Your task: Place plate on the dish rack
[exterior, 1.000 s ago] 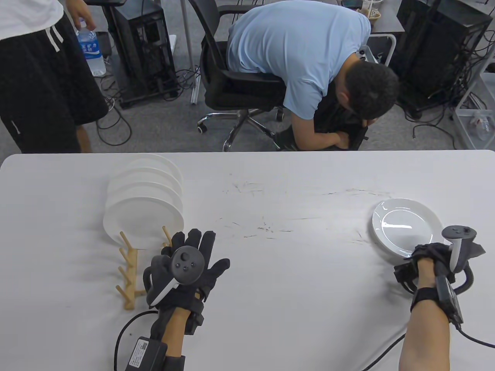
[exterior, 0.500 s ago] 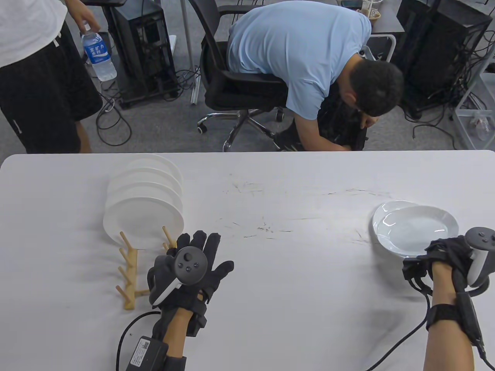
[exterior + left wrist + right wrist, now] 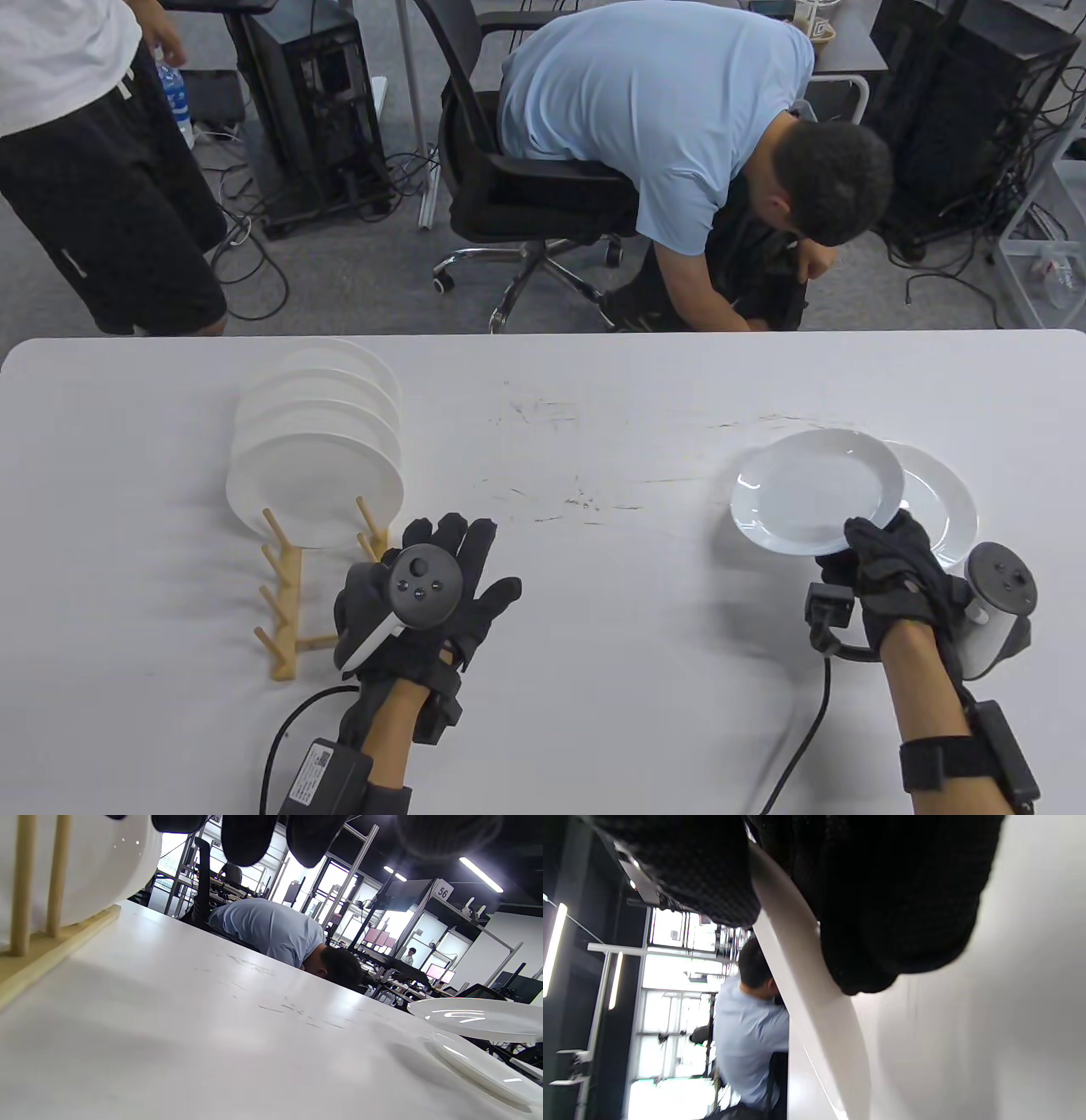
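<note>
My right hand (image 3: 882, 556) grips the near edge of a white plate (image 3: 814, 488) and holds it level above the table at the right. The plate also shows in the left wrist view (image 3: 479, 1018) and, edge-on between my fingers, in the right wrist view (image 3: 806, 984). A second white plate (image 3: 937, 509) lies flat on the table beneath it. The wooden dish rack (image 3: 284, 586) stands at the left, with several white plates (image 3: 314, 484) upright in its far slots; its near pegs are bare. My left hand (image 3: 441, 577) rests flat and open on the table beside the rack.
A seated man in a blue shirt (image 3: 679, 127) bends over beyond the table's far edge. Another person (image 3: 93, 170) stands at the far left. The white table (image 3: 577, 594) has scuff marks at its middle.
My right hand has lifted the top plate off the lower one and carried it to the left. My left hand has edged slightly right. The standing person has lowered the water bottle.
</note>
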The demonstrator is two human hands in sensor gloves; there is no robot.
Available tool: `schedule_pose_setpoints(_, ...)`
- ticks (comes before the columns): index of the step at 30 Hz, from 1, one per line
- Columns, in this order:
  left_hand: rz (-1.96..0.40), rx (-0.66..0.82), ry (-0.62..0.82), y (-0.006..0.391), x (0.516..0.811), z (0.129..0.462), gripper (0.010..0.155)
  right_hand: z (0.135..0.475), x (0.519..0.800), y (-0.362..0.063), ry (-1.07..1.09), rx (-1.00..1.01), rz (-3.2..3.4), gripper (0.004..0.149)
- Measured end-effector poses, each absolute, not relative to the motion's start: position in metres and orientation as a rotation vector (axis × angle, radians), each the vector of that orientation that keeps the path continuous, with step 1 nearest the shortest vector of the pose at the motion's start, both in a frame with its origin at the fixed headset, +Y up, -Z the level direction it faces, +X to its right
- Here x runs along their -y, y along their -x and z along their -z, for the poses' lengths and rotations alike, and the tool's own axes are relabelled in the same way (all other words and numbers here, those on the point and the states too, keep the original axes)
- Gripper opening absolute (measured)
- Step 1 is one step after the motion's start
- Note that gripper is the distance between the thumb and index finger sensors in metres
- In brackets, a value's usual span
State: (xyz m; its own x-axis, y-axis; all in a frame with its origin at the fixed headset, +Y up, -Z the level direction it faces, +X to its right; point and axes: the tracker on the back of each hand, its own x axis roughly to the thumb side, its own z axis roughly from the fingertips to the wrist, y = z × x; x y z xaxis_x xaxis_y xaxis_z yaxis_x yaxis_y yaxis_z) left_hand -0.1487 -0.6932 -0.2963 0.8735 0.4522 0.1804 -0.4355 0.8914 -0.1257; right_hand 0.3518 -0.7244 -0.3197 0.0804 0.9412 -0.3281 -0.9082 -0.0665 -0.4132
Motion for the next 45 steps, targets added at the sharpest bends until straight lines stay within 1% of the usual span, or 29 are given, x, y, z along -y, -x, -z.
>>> schedule_pose_setpoints(6, -0.635, 0.25, 0.1, 0.143, 0.697, 0.294, 0.076, 0.321, 0.735, -0.312, 0.426, -0.133, -1.373, 0.063)
schedule_pose_setpoints(10, -0.826, 0.272, 0.217, 0.131, 0.711, 0.294, 0.077, 0.322, 0.736, -0.278, 0.274, -0.239, -1.399, 0.058)
schedule_pose_setpoints(12, -1.006, 0.265, 0.32, 0.125, 0.722, 0.294, 0.083, 0.321, 0.736, -0.261, 0.205, -0.292, -1.41, 0.056)
schedule_pose_setpoints(14, -1.219, 0.285, 0.441, 0.118, 0.732, 0.294, 0.093, 0.319, 0.735, -0.246, 0.147, -0.348, -1.416, 0.055)
schedule_pose_setpoints(16, -1.491, 0.359, 0.616, 0.109, 0.743, 0.293, 0.099, 0.316, 0.736, -0.232, 0.092, -0.427, -1.391, 0.055)
schedule_pose_setpoints(17, -1.56, 0.379, 0.668, 0.107, 0.746, 0.292, 0.099, 0.315, 0.736, -0.229, 0.075, -0.452, -1.38, 0.055)
schedule_pose_setpoints(18, -1.628, 0.389, 0.724, 0.104, 0.748, 0.292, 0.095, 0.314, 0.735, -0.225, 0.04, -0.461, -1.39, 0.055)
schedule_pose_setpoints(19, -1.648, 0.384, 0.725, 0.104, 0.749, 0.293, 0.086, 0.314, 0.733, -0.222, 0.015, -0.456, -1.426, 0.055)
schedule_pose_setpoints(21, -1.65, 0.299, 0.663, 0.107, 0.749, 0.293, 0.066, 0.315, 0.724, -0.22, -0.062, -0.411, -1.566, 0.055)
schedule_pose_setpoints(22, -1.641, 0.253, 0.614, 0.109, 0.747, 0.293, 0.061, 0.315, 0.718, -0.22, -0.115, -0.371, -1.649, 0.054)
schedule_pose_setpoints(24, -1.664, 0.205, 0.496, 0.118, 0.735, 0.295, 0.055, 0.312, 0.708, -0.222, -0.129, -0.291, -1.703, 0.054)
schedule_pose_setpoints(25, -1.616, 0.163, 0.429, 0.125, 0.723, 0.295, 0.053, 0.311, 0.702, -0.226, -0.1, -0.217, -1.738, 0.057)
schedule_pose_setpoints(27, -1.436, 0.16, 0.24, 0.141, 0.699, 0.296, 0.051, 0.312, 0.694, -0.235, -0.123, -0.137, -1.878, 0.061)
schedule_pose_setpoints(30, -1.224, 0.123, -0.061, 0.168, 0.653, 0.295, 0.048, 0.314, 0.69, -0.249, -0.094, -0.075, -2.113, 0.065)
schedule_pose_setpoints(32, -1.065, 0.132, -0.227, 0.189, 0.62, 0.295, 0.046, 0.318, 0.692, -0.258, -0.071, -0.072, -2.247, 0.07)
schedule_pose_setpoints(33, -0.999, 0.137, -0.286, 0.195, 0.608, 0.294, 0.045, 0.319, 0.692, -0.261, -0.06, -0.071, -2.295, 0.072)
schedule_pose_setpoints(34, -0.868, 0.148, -0.365, 0.205, 0.59, 0.294, 0.045, 0.32, 0.693, -0.267, -0.041, -0.056, -2.373, 0.073)
schedule_pose_setpoints(35, -0.782, 0.155, -0.394, 0.209, 0.581, 0.294, 0.045, 0.322, 0.694, -0.27, -0.026, -0.05, -2.414, 0.074)
schedule_pose_setpoints(36, -0.636, 0.162, -0.403, 0.216, 0.568, 0.296, 0.044, 0.323, 0.695, -0.275, 0.001, -0.049, -2.458, 0.075)
schedule_pose_setpoints(37, -0.487, 0.148, -0.399, 0.222, 0.558, 0.299, 0.044, 0.324, 0.696, -0.28, 0.028, -0.044, -2.474, 0.075)
schedule_pose_setpoints(39, -0.317, 0.126, -0.363, 0.232, 0.549, 0.306, 0.044, 0.326, 0.699, -0.288, 0.065, -0.065, -2.444, 0.075)
schedule_pose_setpoints(42, -0.155, 0.099, -0.312, 0.244, 0.549, 0.317, 0.044, 0.328, 0.701, -0.294, 0.09, -0.081, -2.412, 0.076)
schedule_pose_setpoints(45, -0.074, 0.063, -0.239, 0.257, 0.561, 0.331, 0.044, 0.329, 0.705, -0.296, 0.104, -0.106, -2.417, 0.076)
